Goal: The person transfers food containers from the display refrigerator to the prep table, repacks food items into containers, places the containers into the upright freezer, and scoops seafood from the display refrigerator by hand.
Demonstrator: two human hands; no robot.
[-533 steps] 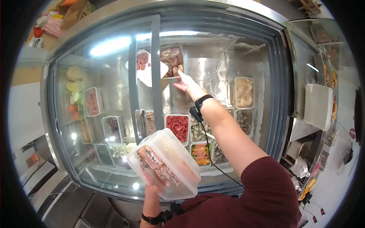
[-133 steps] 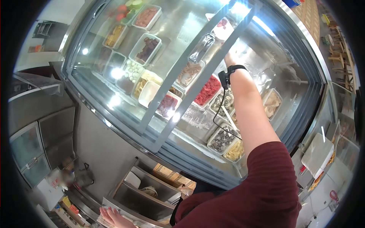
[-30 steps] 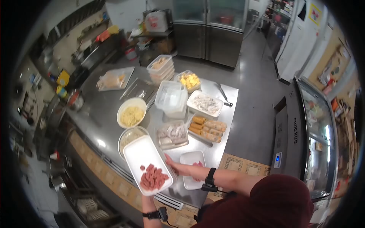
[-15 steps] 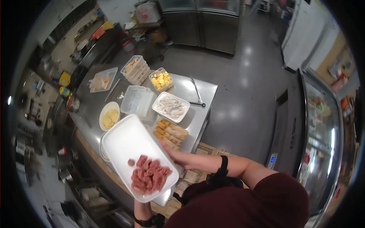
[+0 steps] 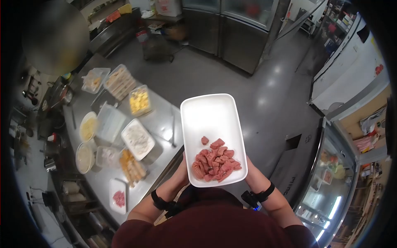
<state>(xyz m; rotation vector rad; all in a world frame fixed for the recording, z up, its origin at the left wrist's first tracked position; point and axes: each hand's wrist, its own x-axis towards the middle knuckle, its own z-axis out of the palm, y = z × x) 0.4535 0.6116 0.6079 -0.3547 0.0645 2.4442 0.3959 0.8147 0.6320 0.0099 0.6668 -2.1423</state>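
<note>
A deep white tray (image 5: 211, 116) is held up in front of my body, off the table's edge. Pieces of raw red meat (image 5: 216, 163) lie heaped at its near end, with one small piece apart from the heap. My left hand (image 5: 180, 173) grips the tray's left side near the bottom. On the opposite side, my right hand (image 5: 250, 173) supports it. The tray hides most of the fingers of both hands.
Left, a steel table (image 5: 155, 165) bears a smaller tray of meat (image 5: 118, 198), golden rolls (image 5: 132, 167), a white tub of pale strips (image 5: 138, 139), a yellow-filled container (image 5: 139, 100), stacked boxes (image 5: 120, 82) and bowls (image 5: 85, 158). A glass-topped refrigerator (image 5: 331, 186) stands right; steel cabinets (image 5: 240, 41) stand behind.
The tray of meat has moved right, from over the table to over the floor, as my view turned right. My right hand now shows on its right side. A smaller meat tray has come into view.
</note>
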